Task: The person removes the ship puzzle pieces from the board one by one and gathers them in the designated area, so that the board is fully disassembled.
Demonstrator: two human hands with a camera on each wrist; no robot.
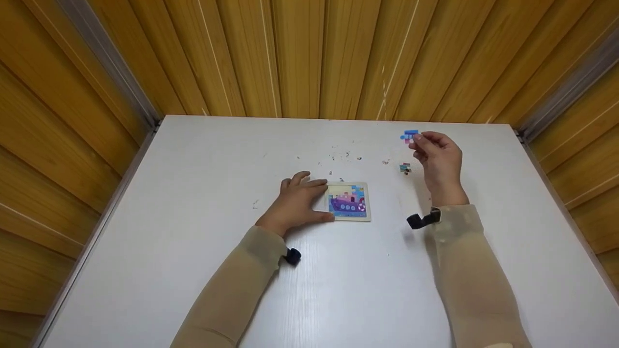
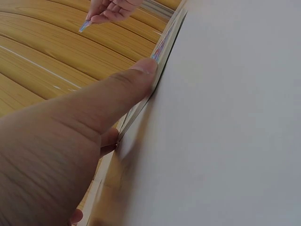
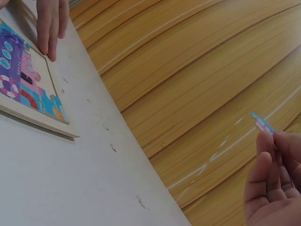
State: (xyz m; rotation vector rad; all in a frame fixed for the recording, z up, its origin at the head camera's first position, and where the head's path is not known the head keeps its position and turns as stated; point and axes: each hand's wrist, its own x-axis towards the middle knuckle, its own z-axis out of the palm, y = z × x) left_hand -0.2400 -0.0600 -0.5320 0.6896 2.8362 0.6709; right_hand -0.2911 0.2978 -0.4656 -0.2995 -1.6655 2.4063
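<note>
A small square jigsaw puzzle [image 1: 347, 203] in a pale wooden frame lies on the white table, showing a purple and pink ship; bare tray shows at its upper left. My left hand [image 1: 297, 203] holds the frame at its left side, thumb at the near corner and index finger at the far one. In the left wrist view the thumb [image 2: 136, 75] presses the frame's edge. Raised off the table at the right, my right hand [image 1: 440, 162] pinches a blue and pink puzzle piece [image 3: 262, 123] between thumb and fingertips.
Another puzzle piece [image 1: 405, 168], multicoloured, lies on the table [image 1: 217, 159] near my right hand. Small dark specks and marks are scattered beyond the puzzle. Yellow wood-patterned panels [image 1: 300, 58] rise behind the table and at both sides. Black straps hang at both wrists.
</note>
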